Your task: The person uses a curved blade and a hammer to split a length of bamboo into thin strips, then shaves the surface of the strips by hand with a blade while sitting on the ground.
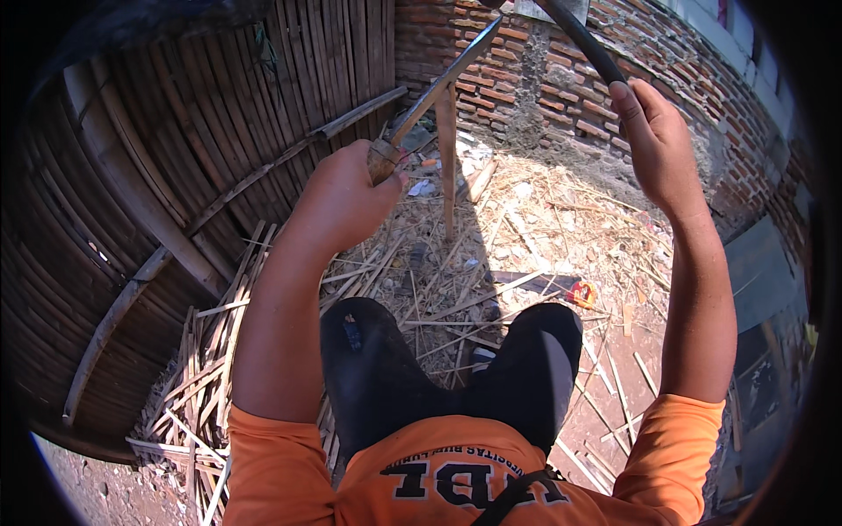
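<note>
My left hand (346,202) is closed around the wooden handle of a large knife (456,72). Its long blade slants up and to the right, with the tip near the top of the view. Higher on the right, my right hand (656,145) grips a dark rod (586,39), thumb laid along it. The rod's far end runs toward the top edge, where its shape is cut off, so I cannot tell its kind. Behind the blade, a wooden stake (446,167) stands upright from the littered ground.
Slatted bamboo walling (175,149) rises on the left, a brick wall (570,96) ahead. Split bamboo strips (206,377) lie heaped left of my legs, with scraps across the ground. An orange-yellow object (581,294) lies by a dark plank (535,282).
</note>
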Motion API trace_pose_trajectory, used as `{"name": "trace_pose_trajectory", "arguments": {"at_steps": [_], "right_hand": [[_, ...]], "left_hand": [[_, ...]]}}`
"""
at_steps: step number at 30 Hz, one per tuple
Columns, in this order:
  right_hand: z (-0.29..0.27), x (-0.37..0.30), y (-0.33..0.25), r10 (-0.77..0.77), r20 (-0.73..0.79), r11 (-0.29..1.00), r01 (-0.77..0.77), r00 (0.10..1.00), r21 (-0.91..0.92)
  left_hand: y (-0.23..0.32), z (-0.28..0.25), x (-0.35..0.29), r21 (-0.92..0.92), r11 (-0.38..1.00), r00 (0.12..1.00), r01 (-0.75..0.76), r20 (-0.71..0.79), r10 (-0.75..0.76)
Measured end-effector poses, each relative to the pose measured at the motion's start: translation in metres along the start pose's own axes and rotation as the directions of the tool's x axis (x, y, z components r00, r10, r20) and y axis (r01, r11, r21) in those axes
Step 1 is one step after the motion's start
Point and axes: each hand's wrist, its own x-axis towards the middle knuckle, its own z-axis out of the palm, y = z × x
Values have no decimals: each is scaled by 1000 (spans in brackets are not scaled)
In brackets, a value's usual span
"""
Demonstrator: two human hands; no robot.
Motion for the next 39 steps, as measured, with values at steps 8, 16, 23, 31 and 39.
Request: {"name": "trace_pose_trajectory", "arguments": {"at_steps": [8,16,23,31,39], "right_hand": [[5,-6,-4,83,133,973,-51,988,-225],[-8,-15,16,86,144,991,-70,986,-112],[-3,-3,-7,-9,-100,997,1,995,-81],[-10,-3,10,-25,5,999,24,1000,34],[-41,20,5,-282,-152,958,269,947,-99]], "left_hand": [[-6,3,3,7,999,998,-54,-36,54],[-3,-6,-1,19,1000,1000,6,-22,-5],[1,-4,-4,20,1000,1000,22,-23,-22],[4,-27,0,60,992,993,107,45,-110],[12,-32,1,80,992,990,99,93,-106]]}}
